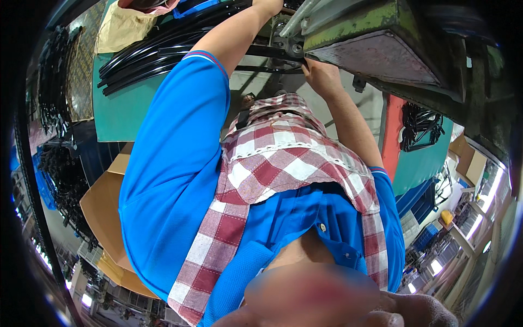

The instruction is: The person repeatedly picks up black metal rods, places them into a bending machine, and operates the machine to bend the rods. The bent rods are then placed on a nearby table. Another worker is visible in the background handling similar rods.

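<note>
Fingers of the right hand (324, 78) look pinched on a black bar (272, 52), right by a metal fixture (296, 48) next to that beat-up green machine (354, 30). Left hand (267, 5) is cropped up top, can't tell what its fingers are doing. More black strips (155, 60) sit on the green surface (117, 117).

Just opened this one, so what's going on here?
A person in a checked apron is working at a worn green machine. Their right hand is at a black tube beside it, apparently gripping the end. The left hand reaches the picture's upper edge; its hold is unclear. More black tubes lie on a green table at left.
</note>
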The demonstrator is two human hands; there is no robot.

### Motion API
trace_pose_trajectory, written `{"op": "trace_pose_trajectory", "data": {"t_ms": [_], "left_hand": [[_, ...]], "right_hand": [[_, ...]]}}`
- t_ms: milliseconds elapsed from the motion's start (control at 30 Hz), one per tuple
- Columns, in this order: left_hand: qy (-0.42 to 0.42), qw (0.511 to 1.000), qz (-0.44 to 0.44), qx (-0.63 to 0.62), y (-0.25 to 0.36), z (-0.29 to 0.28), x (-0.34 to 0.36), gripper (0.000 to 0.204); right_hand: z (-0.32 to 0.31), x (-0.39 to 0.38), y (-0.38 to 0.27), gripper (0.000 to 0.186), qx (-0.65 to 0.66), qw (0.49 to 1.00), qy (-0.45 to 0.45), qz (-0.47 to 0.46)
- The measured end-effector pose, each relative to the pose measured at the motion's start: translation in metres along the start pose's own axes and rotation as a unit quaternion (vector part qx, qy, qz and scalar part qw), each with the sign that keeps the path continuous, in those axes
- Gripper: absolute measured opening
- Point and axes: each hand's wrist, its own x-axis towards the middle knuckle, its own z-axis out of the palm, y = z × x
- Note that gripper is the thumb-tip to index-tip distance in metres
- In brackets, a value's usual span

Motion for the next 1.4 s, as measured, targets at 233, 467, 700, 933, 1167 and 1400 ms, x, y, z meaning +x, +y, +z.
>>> {"op": "trace_pose_trajectory", "data": {"t_ms": [233,467,700,933,1167,1400], "left_hand": [[-0.034,0.986,-0.04,-0.16,0.005,-0.029,-0.026,0.023],[-0.174,0.911,0.367,-0.074,0.004,-0.028,-0.028,0.018],[-0.04,0.814,0.577,-0.057,-0.01,-0.005,-0.076,0.023],[-0.21,0.925,0.3,-0.097,0.016,-0.037,-0.089,0.041],[-0.16,0.969,0.164,-0.092,0.024,-0.086,-0.116,0.042],[-0.239,0.914,0.072,-0.319,0.034,-0.105,-0.137,0.03]], "right_hand": [[0.006,0.002,0.018,0.039,-0.003,1.0,0.009,0.011],[-0.032,0.0,0.02,0.043,-0.01,0.999,-0.022,0.041],[-0.044,-0.028,0.007,0.034,0.08,0.994,0.066,-0.04],[-0.041,-0.028,0.03,0.033,0.086,0.996,-0.007,-0.015],[-0.043,-0.002,0.023,0.031,0.162,0.975,0.057,-0.14],[-0.055,0.029,0.003,0.05,0.034,0.992,-0.121,0.012]]}}
